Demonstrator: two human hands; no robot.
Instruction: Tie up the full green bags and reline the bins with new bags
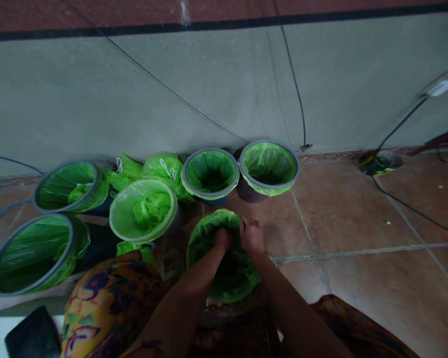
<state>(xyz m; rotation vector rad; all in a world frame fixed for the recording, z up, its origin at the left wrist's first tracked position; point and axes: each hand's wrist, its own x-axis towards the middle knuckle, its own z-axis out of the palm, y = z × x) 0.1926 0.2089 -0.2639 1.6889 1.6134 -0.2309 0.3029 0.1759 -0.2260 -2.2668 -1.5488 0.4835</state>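
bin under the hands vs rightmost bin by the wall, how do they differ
The near bin has the left hand and right hand on it; the rightmost bin is untouched. A grey ring caps the rightmost bin's rim; the near bin shows none. Both hold green liners.

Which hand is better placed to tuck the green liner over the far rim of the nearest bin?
Probably the right hand: it sits at the far rim of the bin, fingers curled over the green liner. The left hand reaches down inside the opening, away from the edge.
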